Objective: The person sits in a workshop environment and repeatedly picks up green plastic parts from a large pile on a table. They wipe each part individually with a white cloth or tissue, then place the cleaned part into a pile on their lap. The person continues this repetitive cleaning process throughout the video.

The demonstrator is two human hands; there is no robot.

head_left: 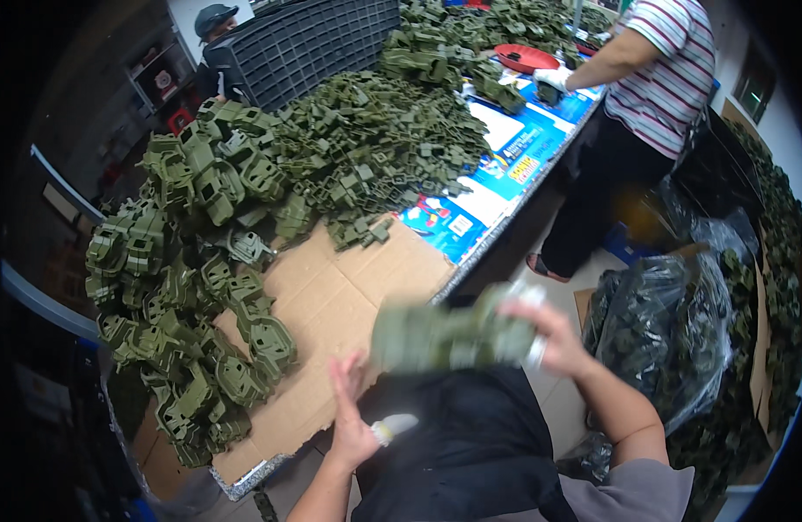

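right hand (549, 335) right of frame centre, fingers curled around one end of a blurred olive-green plastic assembly (449, 335); assembly stretched leftward from the grip, held in the air over the dark apron (471, 444), just off the table edge (479, 261). motion blur too strong for finer detail of the part.

left hand (350, 409) lower centre, palm flat, fingers spread and pointing up, holding nothing; just below and left of the assembly, not touching it. small pale object (392, 426) beside the wrist, kind unclear.

flattened brown cardboard (331, 296) spread over the table at centre left, bare patch directly ahead of the hands. heap of assembled green pieces (183, 304) along left side of frame, stacked from mid left down to lower left. larger mound of smaller green parts (375, 139) at upper centre, spilling onto the cardboard. printed blue and white sheet (497, 165) under the far portion of table, upper centre right.

dark slatted crate (305, 39) at top centre, tilted. red dish (524, 57) at top right of centre. second person in striped shirt (666, 70) standing upper right, gloved hand (553, 78) resting on parts by the sheet. another person in a cap (214, 22) at upper left behind the crate.

clear plastic bags of green parts (671, 331) on the floor at right, more parts piled along the far right rim.
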